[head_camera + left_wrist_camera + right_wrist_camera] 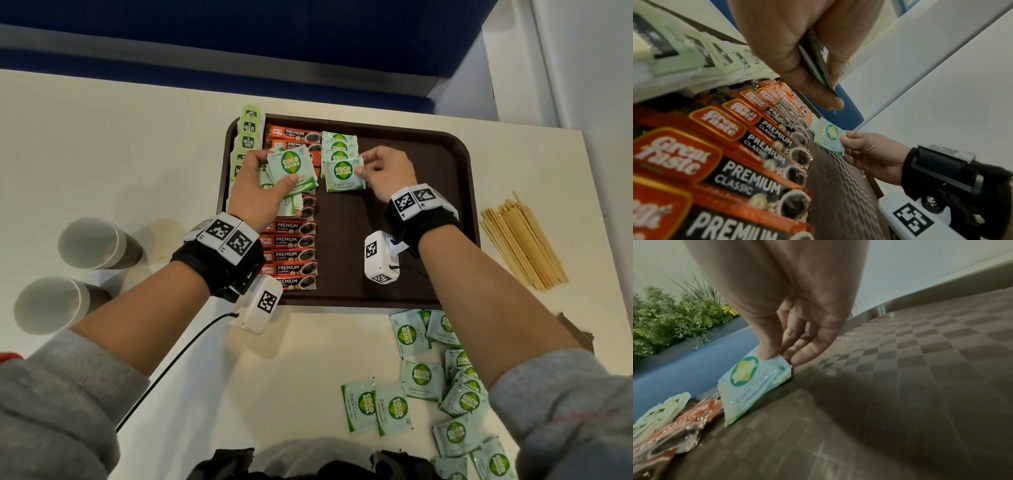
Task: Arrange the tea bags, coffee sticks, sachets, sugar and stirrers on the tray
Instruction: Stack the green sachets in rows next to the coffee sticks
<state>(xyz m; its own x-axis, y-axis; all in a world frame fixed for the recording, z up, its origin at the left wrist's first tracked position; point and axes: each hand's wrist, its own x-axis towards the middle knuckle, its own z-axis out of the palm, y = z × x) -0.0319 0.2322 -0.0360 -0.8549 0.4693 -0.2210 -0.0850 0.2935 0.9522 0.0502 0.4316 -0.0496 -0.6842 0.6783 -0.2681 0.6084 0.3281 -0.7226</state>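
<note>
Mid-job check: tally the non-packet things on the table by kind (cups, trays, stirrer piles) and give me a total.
Paper cups: 2
Tray: 1
Stirrer pile: 1
Total: 4
The loose sugar sachets overlap too much to count reliably, so they are left out.

On the surface (137,144) the tray (411,284) holds tea bags (248,133) along its left edge, coffee sticks (291,240) just right of them and sugar sachets (339,147) further right, with stirrers (524,240) right of the tray, loose sachets (421,377) near it and cups (92,243) left
</note>
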